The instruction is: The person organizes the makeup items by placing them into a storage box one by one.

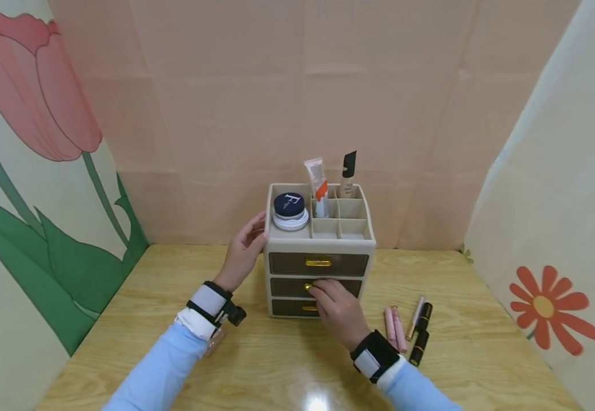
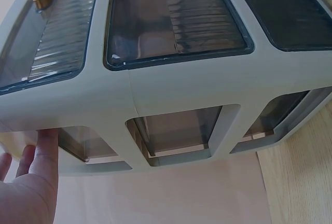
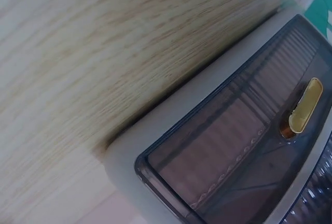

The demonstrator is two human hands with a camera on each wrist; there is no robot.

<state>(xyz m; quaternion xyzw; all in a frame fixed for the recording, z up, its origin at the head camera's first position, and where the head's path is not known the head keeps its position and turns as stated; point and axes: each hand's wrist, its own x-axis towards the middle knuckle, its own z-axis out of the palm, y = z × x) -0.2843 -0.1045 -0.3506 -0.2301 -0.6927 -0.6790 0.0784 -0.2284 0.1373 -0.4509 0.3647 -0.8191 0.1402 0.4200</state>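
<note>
Near the back edge of the counter [image 1: 272, 368], our right fingers [image 1: 324, 292] pinch the organizer's [image 1: 320, 248] middle handle [image 1: 308, 286]; our left fingers [image 1: 254, 225], relaxed, touch its side

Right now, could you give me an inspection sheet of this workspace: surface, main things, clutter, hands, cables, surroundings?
Surface: wood-grained table, bright glare near the front.
Job's things: three-drawer organizer, drawers looking closed; on top, a dark-lidded container on a white round one, a tube and a black-capped bottle.
Clutter: pink tubes, black tubes and a slim tube lying right of the organizer; an unclear item partly behind the left sleeve.
Hands: left hand against the organizer's side; right hand pinching the middle drawer's gold handle.
Cables: nothing seen.
Surroundings: pinkish backdrop; flower-patterned panels either side.
</note>
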